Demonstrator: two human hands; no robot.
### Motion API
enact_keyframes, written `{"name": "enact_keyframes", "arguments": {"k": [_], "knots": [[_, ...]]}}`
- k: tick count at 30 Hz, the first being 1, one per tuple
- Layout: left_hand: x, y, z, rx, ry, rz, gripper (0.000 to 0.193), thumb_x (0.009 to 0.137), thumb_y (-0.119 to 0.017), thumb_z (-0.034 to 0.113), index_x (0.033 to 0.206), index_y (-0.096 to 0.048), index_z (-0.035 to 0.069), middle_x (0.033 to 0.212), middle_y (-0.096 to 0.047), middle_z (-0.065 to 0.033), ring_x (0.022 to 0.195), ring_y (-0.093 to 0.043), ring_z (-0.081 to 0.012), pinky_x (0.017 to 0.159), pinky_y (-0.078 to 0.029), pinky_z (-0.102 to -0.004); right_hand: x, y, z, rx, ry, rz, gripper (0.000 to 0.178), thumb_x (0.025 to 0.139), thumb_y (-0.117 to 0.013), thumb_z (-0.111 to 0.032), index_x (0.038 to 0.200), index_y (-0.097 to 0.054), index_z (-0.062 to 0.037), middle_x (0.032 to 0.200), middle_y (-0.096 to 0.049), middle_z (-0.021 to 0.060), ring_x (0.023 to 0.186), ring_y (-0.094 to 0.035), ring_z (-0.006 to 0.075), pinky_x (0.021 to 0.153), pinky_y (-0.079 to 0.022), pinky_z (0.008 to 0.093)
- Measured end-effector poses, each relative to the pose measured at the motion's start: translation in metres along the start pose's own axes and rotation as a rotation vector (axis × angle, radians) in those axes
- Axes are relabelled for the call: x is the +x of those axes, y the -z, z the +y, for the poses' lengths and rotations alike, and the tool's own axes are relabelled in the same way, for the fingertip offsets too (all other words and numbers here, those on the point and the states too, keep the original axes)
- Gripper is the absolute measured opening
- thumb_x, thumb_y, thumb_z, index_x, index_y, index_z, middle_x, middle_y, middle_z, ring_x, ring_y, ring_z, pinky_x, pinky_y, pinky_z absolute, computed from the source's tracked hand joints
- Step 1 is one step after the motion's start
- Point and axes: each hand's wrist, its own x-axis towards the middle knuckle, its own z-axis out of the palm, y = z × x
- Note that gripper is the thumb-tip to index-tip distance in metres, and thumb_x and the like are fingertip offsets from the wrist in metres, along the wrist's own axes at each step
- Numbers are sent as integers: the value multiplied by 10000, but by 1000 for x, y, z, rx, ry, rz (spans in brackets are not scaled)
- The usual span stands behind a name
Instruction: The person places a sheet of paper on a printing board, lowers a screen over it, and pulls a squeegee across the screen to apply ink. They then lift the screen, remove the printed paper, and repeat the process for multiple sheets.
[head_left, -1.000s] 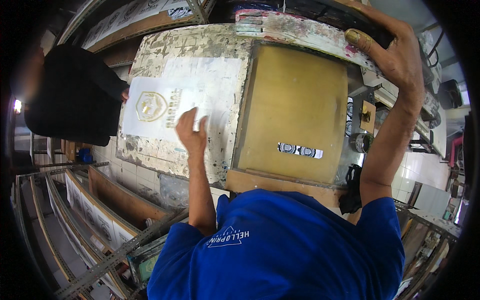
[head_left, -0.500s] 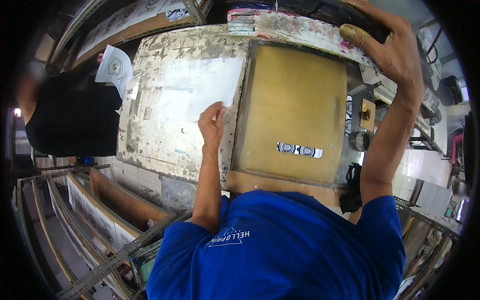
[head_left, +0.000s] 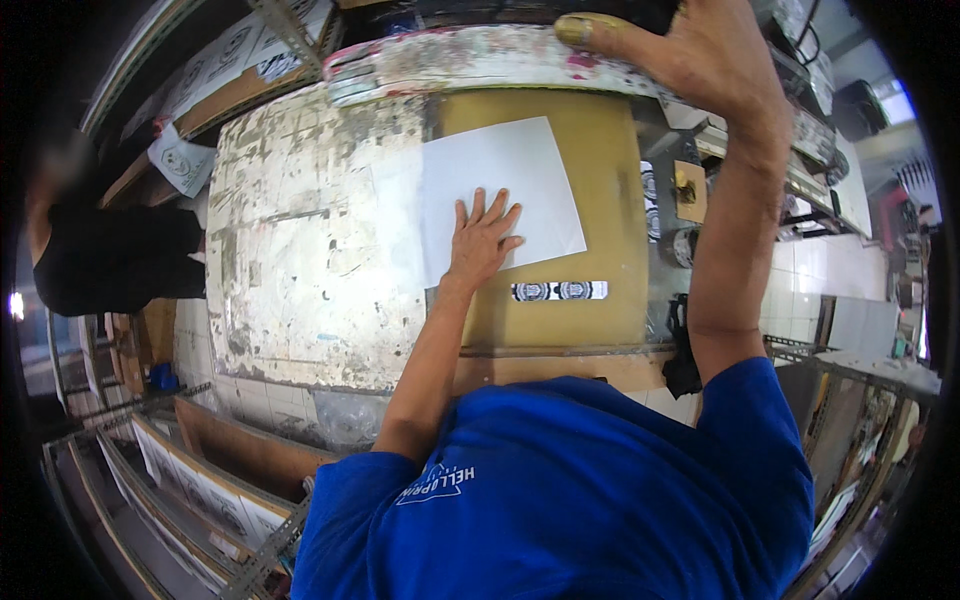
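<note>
Blank white paper sheet [head_left: 505,180] lying flat, slightly skewed, on yellowish board [head_left: 610,200], partly over worn table

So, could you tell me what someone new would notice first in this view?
First, the left hand pressed flat on a white sheet of paper that lies on the mustard-yellow board in the middle. Next, the right hand gripping the paint-stained frame raised along the top edge. To the left spreads a worn, flaking white table, with another person in dark clothes beside it.

Head-worn fisheye, steeply downward, close
</note>
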Motion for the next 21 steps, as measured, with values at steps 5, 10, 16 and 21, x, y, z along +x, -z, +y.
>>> {"name": "enact_keyframes", "arguments": {"k": [5, 10, 16, 21], "knots": [[45, -29, 40, 9, -135, -52, 594, 917, -636, 483, 1444, -553, 222, 1615, -366, -35, 1515, -236, -377, 1215, -153, -627, 2, 3, -5, 28, 18, 24, 452, 737, -832, -351, 1062, -777, -41, 881, -770, 134, 761, -714, 239, 721, -557, 337], [57, -55, 79, 17, -171, -49, 600, 927, -621, 494, 1452, -544, 213, 1615, -356, -68, 1512, -225, -394, 1218, -126, -631, 1, 3, 0, -7, -16, 53, 488, 736, -824, -375, 1084, -773, -37, 923, -772, 154, 808, -721, 255, 781, -561, 348], [51, -64, 99, -30, -161, -40, 600, 917, -640, 484, 1441, -555, 204, 1617, -345, -72, 1513, -223, -387, 1218, -119, -637, 2, 3, -1, -18, 10, 48, 490, 739, -818, -377, 1104, -771, -54, 944, -770, 161, 839, -718, 272, 819, -557, 359], [42, -63, 105, -28, -182, -59, 594, 926, -626, 488, 1443, -551, 206, 1608, -354, -80, 1514, -217, -390, 1218, -111, -645, 2, 2, 1, -35, 18, 46, 503, 740, -817, -392, 1108, -770, -53, 938, -772, 154, 840, -715, 264, 821, -555, 358]]}}
